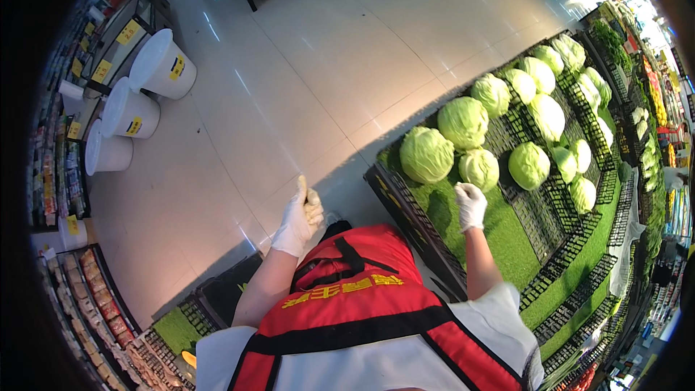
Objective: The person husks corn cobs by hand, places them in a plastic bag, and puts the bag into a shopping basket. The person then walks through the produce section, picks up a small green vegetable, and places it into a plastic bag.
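My left hand [302, 215], in a white glove, is over the floor left of the display, thumb extended and the other fingers curled, with nothing seen in it. My right hand [471, 205], gloved too, hovers over or rests on the green artificial-grass mat [510, 244]; its fingers are curled in, and no object shows in them. Just beyond its fingertips sits a green cabbage [479, 169]. Another cabbage [427, 155] lies at the near left corner, and one more [529, 165] sits to the right on black plastic grating [535, 217]. Several further cabbages are spread towards the back.
The display's black edge [412, 239] runs close by my right side. White lidded buckets [174, 70] stand along the shelves at left. Packaged goods [103, 298] fill a rack at lower left. A black crate [228, 288] is beside my left forearm. Tiled floor [293, 92] stretches ahead.
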A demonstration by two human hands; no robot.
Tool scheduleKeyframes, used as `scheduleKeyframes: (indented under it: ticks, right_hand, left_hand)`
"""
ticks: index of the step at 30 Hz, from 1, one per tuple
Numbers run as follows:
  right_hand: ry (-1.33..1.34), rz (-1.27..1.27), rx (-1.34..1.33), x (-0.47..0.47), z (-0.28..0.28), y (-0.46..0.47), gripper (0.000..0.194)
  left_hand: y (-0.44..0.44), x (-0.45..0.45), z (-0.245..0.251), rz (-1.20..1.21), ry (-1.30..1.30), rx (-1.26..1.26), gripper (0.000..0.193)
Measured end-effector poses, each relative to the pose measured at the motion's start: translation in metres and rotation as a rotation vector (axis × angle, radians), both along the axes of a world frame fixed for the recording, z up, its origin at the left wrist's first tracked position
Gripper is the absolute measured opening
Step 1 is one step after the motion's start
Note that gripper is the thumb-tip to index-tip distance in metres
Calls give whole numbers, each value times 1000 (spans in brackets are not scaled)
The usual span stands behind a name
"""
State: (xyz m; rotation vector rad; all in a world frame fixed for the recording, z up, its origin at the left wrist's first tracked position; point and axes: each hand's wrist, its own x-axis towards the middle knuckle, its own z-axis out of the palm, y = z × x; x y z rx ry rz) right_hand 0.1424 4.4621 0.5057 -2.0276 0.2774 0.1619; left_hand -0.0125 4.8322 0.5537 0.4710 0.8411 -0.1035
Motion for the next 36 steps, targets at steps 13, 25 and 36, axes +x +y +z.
scheduleKeyframes:
  ticks: [13,25,36]
  right_hand:
    - [-134,477,225,101,121,261,33]
    - [75,225,627,234,86,234,66]
    - [-431,-308,-381,358,74,213,9]
  left_hand:
    - [25,251,21,-497,-235,-213,74]
    - [31,441,24,-510,-336,-605,40]
    - [-58,615,-15,-1158,-289,-44,47]
